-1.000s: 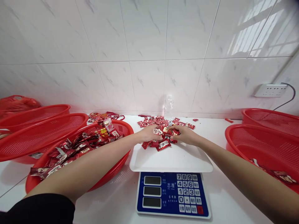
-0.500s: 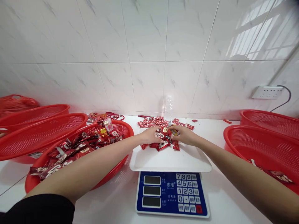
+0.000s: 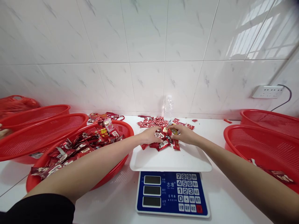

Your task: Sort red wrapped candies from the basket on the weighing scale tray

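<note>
Both hands are cupped around a small heap of red snack packets (image 3: 164, 144) on the white tray (image 3: 170, 161) of a digital scale (image 3: 173, 194). My left hand (image 3: 150, 135) curls its fingers over the heap's left side, gripping packets with white lettering. From the right, my right hand (image 3: 185, 134) pinches packets, one of them yellowish and silver; its fingertips are partly hidden. Just behind the tray, smaller red sachets (image 3: 159, 121) lie scattered on the white table. The scale's displays look blank.
Left of the scale stands a red basket (image 3: 127, 129) full of packets, with more red baskets (image 3: 79, 119) beyond. A red basket (image 3: 230, 137) at right holds a few packets. A clear bottle (image 3: 168, 107) stands by the wall. Part of another person's hand (image 3: 3, 133) seems to show at far left.
My hands and the packets are almost unchanged. At the far left edge, more of what seems to be another person's hand shows.
</note>
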`<state>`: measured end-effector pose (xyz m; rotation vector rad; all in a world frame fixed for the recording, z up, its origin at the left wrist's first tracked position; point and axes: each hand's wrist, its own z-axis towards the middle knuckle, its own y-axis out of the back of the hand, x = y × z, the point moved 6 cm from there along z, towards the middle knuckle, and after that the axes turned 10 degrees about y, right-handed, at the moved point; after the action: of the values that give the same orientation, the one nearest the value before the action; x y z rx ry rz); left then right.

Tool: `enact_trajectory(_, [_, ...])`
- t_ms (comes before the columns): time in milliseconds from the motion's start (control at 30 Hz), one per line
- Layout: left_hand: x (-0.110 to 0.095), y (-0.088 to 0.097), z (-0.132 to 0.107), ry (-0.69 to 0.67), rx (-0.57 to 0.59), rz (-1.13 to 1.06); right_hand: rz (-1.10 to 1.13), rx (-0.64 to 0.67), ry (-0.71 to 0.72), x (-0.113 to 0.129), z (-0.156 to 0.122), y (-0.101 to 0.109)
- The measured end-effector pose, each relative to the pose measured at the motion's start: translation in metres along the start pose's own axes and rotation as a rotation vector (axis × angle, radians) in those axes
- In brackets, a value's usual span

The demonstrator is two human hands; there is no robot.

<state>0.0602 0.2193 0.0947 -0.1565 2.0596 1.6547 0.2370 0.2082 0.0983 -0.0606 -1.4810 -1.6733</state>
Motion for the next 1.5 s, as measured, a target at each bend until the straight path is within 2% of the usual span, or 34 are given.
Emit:
enact_trajectory(433, [-0.007,0.006,-0.004,-0.049,-0.068,-0.059,-0.019,-0.010,0.017,-0.004,0.009,-0.006])
enact_trajectory(700, [-0.011,0.007,-0.005,-0.071,-0.087,-0.061,-0.001,0.029,0.088,0.002,0.015,-0.015])
enact_trajectory(1267, [-0.009,0.003,-0.001,-0.064,-0.056,-0.106,0.053,0.041,0.126,0.003,0.012,-0.018])
enact_trajectory(1500, [-0.009,0.004,0.000,-0.083,-0.081,-0.111,0.060,0.034,0.114,0.002,0.012,-0.018])
